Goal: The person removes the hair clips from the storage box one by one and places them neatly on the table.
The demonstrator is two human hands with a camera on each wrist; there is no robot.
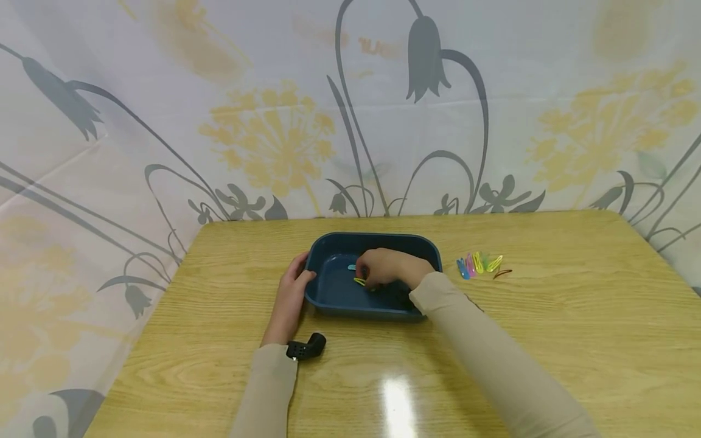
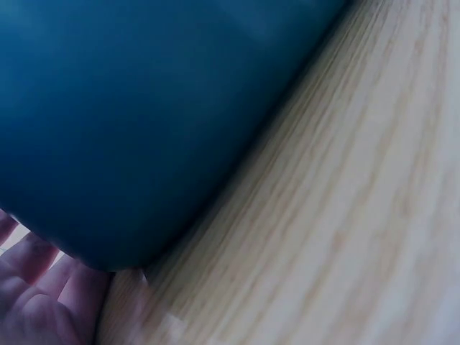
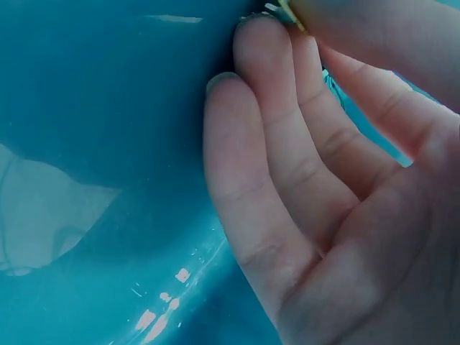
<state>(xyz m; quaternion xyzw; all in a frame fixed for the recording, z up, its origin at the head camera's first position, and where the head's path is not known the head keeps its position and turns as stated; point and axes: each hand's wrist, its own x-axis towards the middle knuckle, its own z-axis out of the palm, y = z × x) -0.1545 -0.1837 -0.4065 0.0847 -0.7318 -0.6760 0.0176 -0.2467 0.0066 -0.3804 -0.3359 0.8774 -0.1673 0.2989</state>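
Observation:
A dark blue plastic tub [image 1: 342, 311] stands on the wooden table. At its left end my left hand [image 1: 292, 291] grips the wall, thumb by the rim and fingers along the outside; the left wrist view shows those fingers [image 2: 32, 262] against the tub. My right hand [image 1: 383, 266] reaches down inside the tub and pinches a yellow hair clip [image 1: 359, 281] between thumb and fingertips. In the right wrist view only a sliver of that yellow clip [image 3: 293, 16] shows past the thumb. A light blue hair clip [image 1: 352, 267] lies on the tub floor just left of the right fingers.
Right of the tub, several hair clips lie on the table [image 1: 575, 316]: a blue clip [image 1: 463, 268], a purple one, yellow ones [image 1: 478, 262] and a brown one [image 1: 502, 274]. A flower-patterned cloth [image 1: 383, 121] hangs behind the table's back edge. A black wrist device [image 1: 306, 347] sits on the left wrist.

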